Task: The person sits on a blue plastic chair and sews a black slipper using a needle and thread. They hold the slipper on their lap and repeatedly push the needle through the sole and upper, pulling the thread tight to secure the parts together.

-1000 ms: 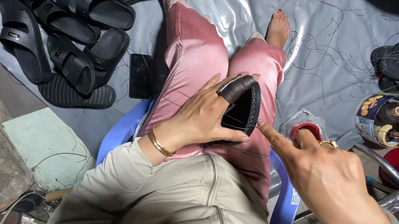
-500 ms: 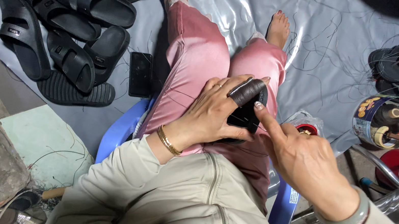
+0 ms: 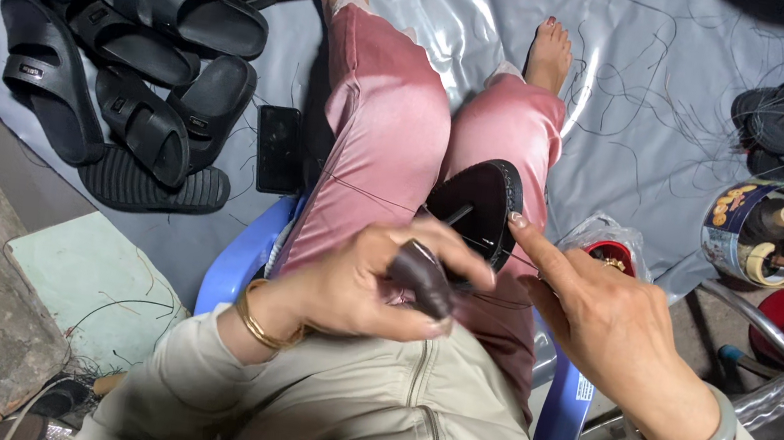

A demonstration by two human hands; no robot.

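The left hand (image 3: 359,281) is pinching a black sandal (image 3: 479,211) on the lap, grip pressed together around its strap. The right hand (image 3: 615,330) is touching the sandal's right rim with one extended forefinger, holding nothing.

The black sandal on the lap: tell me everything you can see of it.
The black sandal looks like rubber or plastic, its rounded sole rim lined with small stitch dots. It rests tilted on the pink trousers, over the right thigh. The left hand grips its near end, where a dark strap curves over the fingers. The right hand touches the rim with its forefinger. A thin thread crosses it.
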